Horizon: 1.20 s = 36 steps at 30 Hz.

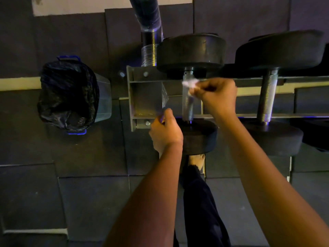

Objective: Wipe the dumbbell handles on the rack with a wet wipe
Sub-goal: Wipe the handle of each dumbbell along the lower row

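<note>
Two black dumbbells lie across the grey metal rack (142,97). The left dumbbell has a knurled steel handle (188,104); the right dumbbell's handle (267,97) stands apart to the right. My right hand (217,97) pinches a crumpled white wet wipe (189,84) against the upper part of the left handle. My left hand (164,132) is lower left, beside the near weight head (201,136), with its fingers curled round a clear crinkly plastic wrapper (164,98) at the rack's end plate.
A bin (71,95) lined with a black bag stands on the dark floor tiles left of the rack. A wrapped black pipe (147,24) rises behind the rack's end. My leg and bare foot (195,161) are under the near weight head.
</note>
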Each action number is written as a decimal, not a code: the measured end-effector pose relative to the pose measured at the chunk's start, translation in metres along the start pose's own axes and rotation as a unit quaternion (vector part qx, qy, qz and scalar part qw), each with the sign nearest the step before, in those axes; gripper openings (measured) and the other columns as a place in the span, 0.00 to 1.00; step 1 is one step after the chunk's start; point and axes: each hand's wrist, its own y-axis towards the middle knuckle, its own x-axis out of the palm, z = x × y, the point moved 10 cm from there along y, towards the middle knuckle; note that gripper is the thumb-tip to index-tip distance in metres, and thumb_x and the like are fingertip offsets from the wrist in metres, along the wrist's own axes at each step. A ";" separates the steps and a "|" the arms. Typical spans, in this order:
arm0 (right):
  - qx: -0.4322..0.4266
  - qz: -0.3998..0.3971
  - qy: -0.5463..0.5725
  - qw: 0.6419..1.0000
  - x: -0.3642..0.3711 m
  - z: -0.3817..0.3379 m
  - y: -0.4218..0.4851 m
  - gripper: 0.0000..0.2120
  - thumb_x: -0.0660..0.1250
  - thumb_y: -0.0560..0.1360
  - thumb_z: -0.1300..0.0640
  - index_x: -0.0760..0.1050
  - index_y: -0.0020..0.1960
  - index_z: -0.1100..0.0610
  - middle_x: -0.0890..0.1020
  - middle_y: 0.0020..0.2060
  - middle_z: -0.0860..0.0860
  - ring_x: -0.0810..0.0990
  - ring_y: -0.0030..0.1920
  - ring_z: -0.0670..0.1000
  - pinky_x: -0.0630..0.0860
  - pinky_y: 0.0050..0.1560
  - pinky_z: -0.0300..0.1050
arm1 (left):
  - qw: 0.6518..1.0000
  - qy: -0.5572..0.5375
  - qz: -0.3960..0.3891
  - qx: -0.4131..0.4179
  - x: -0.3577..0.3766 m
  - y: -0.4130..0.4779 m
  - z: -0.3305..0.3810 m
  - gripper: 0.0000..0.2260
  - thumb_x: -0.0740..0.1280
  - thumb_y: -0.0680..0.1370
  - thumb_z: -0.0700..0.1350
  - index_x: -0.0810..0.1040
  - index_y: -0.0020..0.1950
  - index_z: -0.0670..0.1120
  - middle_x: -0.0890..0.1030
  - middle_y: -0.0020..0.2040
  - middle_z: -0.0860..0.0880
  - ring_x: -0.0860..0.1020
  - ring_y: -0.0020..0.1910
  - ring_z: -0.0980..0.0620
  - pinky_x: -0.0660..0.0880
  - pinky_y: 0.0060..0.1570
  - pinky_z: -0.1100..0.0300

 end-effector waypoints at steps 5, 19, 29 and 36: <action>-0.036 0.070 -0.048 0.996 0.000 -0.026 0.004 0.05 0.76 0.69 0.55 0.83 0.42 0.55 0.84 0.36 0.48 0.83 0.39 0.45 0.78 0.40 0.34 | 1.000 0.003 0.000 0.000 0.000 -0.001 0.001 0.14 0.61 0.78 0.54 0.73 0.34 0.51 0.74 0.34 0.55 0.72 0.34 0.58 0.64 0.33 0.61; -0.076 0.097 -0.212 0.969 0.020 -0.032 -0.029 0.04 0.71 0.69 0.61 0.81 0.36 0.57 0.79 0.36 0.55 0.70 0.32 0.49 0.57 0.30 0.30 | 1.000 0.011 0.021 -0.020 -0.005 0.000 0.001 0.14 0.63 0.76 0.54 0.72 0.32 0.52 0.72 0.34 0.55 0.73 0.42 0.48 0.66 0.42 0.56; -0.051 0.024 -0.240 0.969 0.025 -0.013 -0.040 0.18 0.71 0.74 0.47 0.78 0.32 0.59 0.75 0.31 0.55 0.63 0.26 0.47 0.55 0.25 0.29 | 1.000 0.001 0.011 -0.010 -0.003 0.001 0.000 0.12 0.63 0.76 0.56 0.74 0.35 0.52 0.72 0.34 0.56 0.73 0.41 0.49 0.68 0.41 0.56; -0.088 0.067 -0.182 0.977 0.009 -0.025 -0.030 0.04 0.73 0.67 0.61 0.81 0.35 0.60 0.78 0.29 0.51 0.76 0.31 0.51 0.66 0.32 0.28 | 1.000 -0.007 0.018 -0.017 -0.004 -0.001 -0.001 0.16 0.63 0.76 0.54 0.68 0.30 0.52 0.70 0.33 0.56 0.70 0.33 0.54 0.63 0.35 0.58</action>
